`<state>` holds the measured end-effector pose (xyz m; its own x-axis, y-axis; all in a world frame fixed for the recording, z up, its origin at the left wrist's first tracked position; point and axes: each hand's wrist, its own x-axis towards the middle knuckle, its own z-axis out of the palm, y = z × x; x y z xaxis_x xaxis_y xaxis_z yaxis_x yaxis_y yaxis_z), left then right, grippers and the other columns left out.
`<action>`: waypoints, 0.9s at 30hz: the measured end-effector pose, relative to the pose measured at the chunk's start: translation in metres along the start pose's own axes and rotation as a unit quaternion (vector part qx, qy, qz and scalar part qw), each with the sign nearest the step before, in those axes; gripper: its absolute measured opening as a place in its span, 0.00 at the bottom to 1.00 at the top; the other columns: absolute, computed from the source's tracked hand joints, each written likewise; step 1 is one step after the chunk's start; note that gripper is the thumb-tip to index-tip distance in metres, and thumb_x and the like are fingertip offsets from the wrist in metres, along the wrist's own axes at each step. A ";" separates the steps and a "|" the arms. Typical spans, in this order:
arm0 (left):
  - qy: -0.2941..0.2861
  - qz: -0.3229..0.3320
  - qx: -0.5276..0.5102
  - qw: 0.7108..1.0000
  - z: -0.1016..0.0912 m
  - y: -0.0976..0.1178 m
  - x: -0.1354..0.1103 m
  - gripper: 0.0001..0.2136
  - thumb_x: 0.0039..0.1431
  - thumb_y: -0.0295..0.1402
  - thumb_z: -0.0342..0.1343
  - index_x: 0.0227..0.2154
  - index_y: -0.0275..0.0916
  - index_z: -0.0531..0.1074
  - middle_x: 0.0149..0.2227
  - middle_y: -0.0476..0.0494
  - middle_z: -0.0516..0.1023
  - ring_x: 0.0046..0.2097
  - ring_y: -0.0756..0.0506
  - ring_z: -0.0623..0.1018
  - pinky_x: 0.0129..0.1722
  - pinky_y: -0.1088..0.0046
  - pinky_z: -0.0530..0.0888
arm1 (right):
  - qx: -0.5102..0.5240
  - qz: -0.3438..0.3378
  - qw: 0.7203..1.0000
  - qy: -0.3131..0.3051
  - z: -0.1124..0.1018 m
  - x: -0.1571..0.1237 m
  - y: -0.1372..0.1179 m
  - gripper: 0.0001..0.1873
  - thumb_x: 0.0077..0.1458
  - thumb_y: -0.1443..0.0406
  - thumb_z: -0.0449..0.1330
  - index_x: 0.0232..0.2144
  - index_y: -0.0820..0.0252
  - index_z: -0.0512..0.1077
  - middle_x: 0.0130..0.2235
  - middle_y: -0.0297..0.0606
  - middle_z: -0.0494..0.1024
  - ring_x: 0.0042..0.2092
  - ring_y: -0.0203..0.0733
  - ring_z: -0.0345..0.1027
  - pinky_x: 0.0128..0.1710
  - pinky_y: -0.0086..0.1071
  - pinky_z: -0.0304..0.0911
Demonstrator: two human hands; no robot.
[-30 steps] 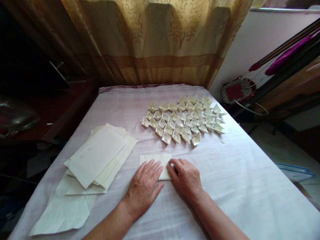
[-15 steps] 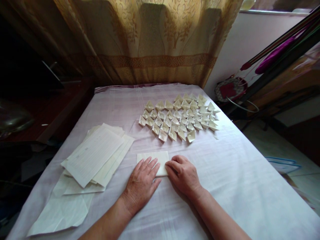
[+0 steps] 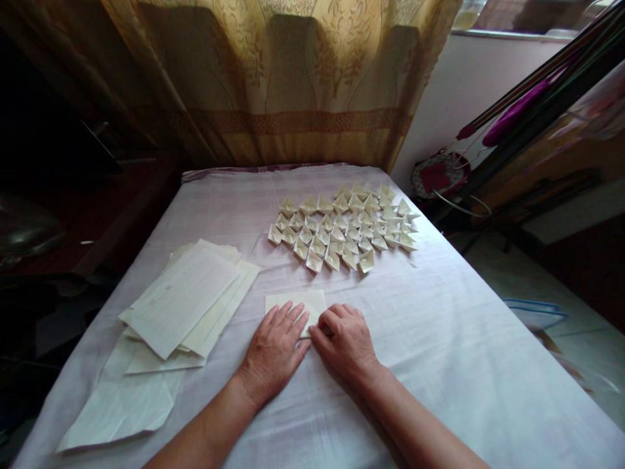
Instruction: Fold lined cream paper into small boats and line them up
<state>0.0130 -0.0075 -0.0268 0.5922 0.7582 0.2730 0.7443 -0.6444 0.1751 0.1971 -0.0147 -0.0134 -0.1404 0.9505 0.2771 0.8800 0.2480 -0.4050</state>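
Note:
A folded white paper rectangle (image 3: pixel 296 303) lies on the pale cloth-covered table (image 3: pixel 439 339) in front of me. My left hand (image 3: pixel 273 348) rests flat on the paper's near left part, fingers stretched out. My right hand (image 3: pixel 344 342) presses on the paper's right edge with its fingers curled and fingertips down. Beyond the paper, several small folded paper boats (image 3: pixel 342 228) stand in rows.
A loose stack of lined paper sheets (image 3: pixel 188 299) lies at the left, with a larger sheet (image 3: pixel 122 404) under it near the table's edge. A patterned curtain (image 3: pixel 293 78) hangs behind. Dark furniture (image 3: pixel 73 215) stands left; rods and clutter (image 3: pixel 512 111) stand right.
My right hand has slid leftward along the paper, closer to my left hand, and the visible paper looks narrower. The view has shifted slightly.

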 end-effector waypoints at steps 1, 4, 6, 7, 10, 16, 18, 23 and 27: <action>0.001 0.001 0.001 1.000 0.000 0.000 0.000 0.20 0.67 0.42 0.49 0.58 0.42 0.68 0.61 0.43 0.71 0.63 0.41 0.68 0.62 0.57 0.64 | -0.006 0.010 1.000 0.003 0.001 0.000 -0.002 0.09 0.54 0.64 0.62 0.22 0.57 0.70 0.28 0.34 0.72 0.34 0.40 0.62 0.38 0.34 0.49; 0.002 0.002 0.003 1.000 0.001 -0.001 0.000 0.20 0.68 0.42 0.49 0.58 0.42 0.68 0.61 0.43 0.71 0.63 0.41 0.68 0.63 0.57 0.64 | -0.009 0.024 1.000 0.002 0.000 -0.002 -0.004 0.08 0.53 0.65 0.63 0.23 0.57 0.70 0.28 0.33 0.72 0.34 0.40 0.63 0.38 0.34 0.48; 0.003 0.003 0.002 1.000 0.001 -0.001 0.000 0.20 0.68 0.42 0.48 0.58 0.41 0.67 0.61 0.44 0.71 0.63 0.41 0.68 0.63 0.57 0.63 | -0.005 0.026 1.000 -0.002 -0.003 -0.005 0.000 0.07 0.54 0.66 0.62 0.25 0.57 0.71 0.29 0.33 0.73 0.35 0.40 0.63 0.38 0.34 0.48; 0.003 0.004 0.002 1.000 0.001 -0.001 0.000 0.20 0.68 0.42 0.48 0.59 0.41 0.67 0.61 0.44 0.70 0.63 0.41 0.67 0.63 0.57 0.63 | -0.001 0.027 1.000 -0.003 -0.004 -0.007 0.003 0.06 0.54 0.66 0.62 0.25 0.57 0.71 0.30 0.33 0.73 0.35 0.40 0.64 0.38 0.34 0.49; 0.004 0.007 0.002 1.000 0.000 -0.001 -0.001 0.21 0.68 0.42 0.47 0.59 0.41 0.66 0.62 0.45 0.70 0.63 0.41 0.67 0.63 0.57 0.63 | 0.011 0.033 0.999 -0.007 -0.008 -0.013 0.012 0.06 0.55 0.65 0.61 0.26 0.57 0.72 0.31 0.34 0.74 0.36 0.41 0.65 0.39 0.35 0.50; 0.001 0.004 -0.003 1.000 0.002 -0.002 -0.002 0.21 0.68 0.42 0.48 0.59 0.41 0.67 0.62 0.44 0.70 0.64 0.41 0.67 0.64 0.57 0.62 | 0.012 0.017 1.000 -0.009 -0.007 -0.015 0.016 0.09 0.57 0.67 0.57 0.39 0.57 0.76 0.45 0.42 0.77 0.47 0.47 0.68 0.47 0.39 0.57; -0.004 0.001 -0.006 1.000 0.002 -0.002 -0.002 0.21 0.68 0.42 0.48 0.60 0.41 0.66 0.62 0.43 0.70 0.64 0.41 0.66 0.64 0.57 0.62 | -0.004 -0.021 0.999 -0.024 -0.005 -0.014 0.015 0.21 0.56 0.70 0.55 0.51 0.56 0.73 0.58 0.45 0.71 0.60 0.51 0.60 0.56 0.44 0.54; -0.028 -0.001 -0.013 1.000 -0.002 -0.002 -0.002 0.24 0.66 0.41 0.51 0.63 0.44 0.62 0.64 0.43 0.67 0.65 0.40 0.65 0.65 0.55 0.61 | -0.031 -0.086 0.984 -0.152 -0.007 -0.011 0.020 0.29 0.60 0.69 0.50 0.63 0.53 0.63 0.66 0.39 0.61 0.68 0.47 0.48 0.66 0.48 0.41; -0.076 0.022 -0.020 0.997 -0.011 -0.005 -0.004 0.27 0.62 0.42 0.56 0.64 0.52 0.60 0.67 0.42 0.61 0.67 0.37 0.60 0.65 0.49 0.60 | -0.033 -0.109 0.977 -0.182 -0.013 -0.011 0.025 0.27 0.64 0.62 0.50 0.65 0.54 0.59 0.68 0.41 0.57 0.69 0.48 0.47 0.67 0.51 0.39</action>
<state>0.0037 -0.0087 -0.0184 0.6662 0.7334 0.1355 0.7056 -0.6786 0.2039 0.2265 -0.0209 -0.0157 -0.4689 0.8831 0.0175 0.8367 0.4505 -0.3114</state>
